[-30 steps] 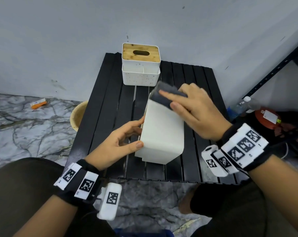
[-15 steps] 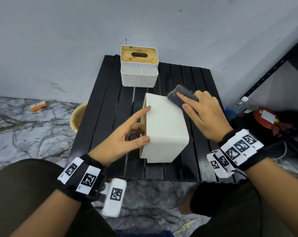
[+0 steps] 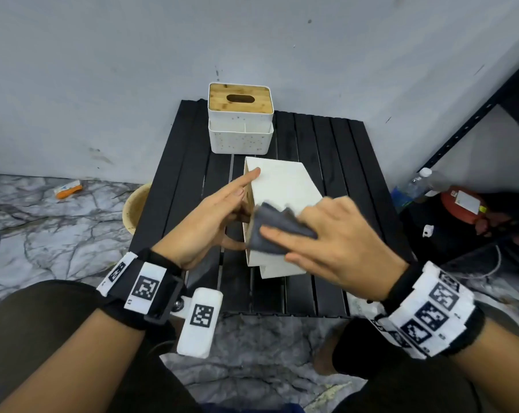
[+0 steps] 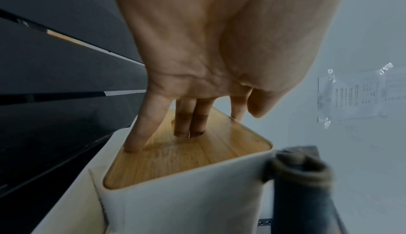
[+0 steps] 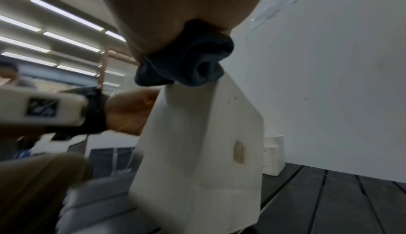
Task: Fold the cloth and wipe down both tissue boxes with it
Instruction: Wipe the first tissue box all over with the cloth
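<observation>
A white tissue box (image 3: 282, 186) lies on its side in the middle of the black slatted table (image 3: 186, 180), its wooden lid (image 4: 197, 157) facing left. My left hand (image 3: 210, 222) presses straight fingers on that lid. Two of them reach into its slot, and the index finger lies along the top edge. My right hand (image 3: 335, 236) grips the bunched grey cloth (image 3: 270, 231) and presses it on the near top corner of the box. The second tissue box (image 3: 240, 117), wooden lid up, stands upright at the table's far edge.
A grey wall rises right behind the table. A tan bowl (image 3: 133, 210) sits on the floor at the table's left. To the right stand a black shelf frame (image 3: 476, 114), a plastic bottle (image 3: 413, 186) and a red container (image 3: 461, 204).
My right hand has swept the cloth from the far right edge of the box's top back to its near left corner. My left hand stays against the lid.
</observation>
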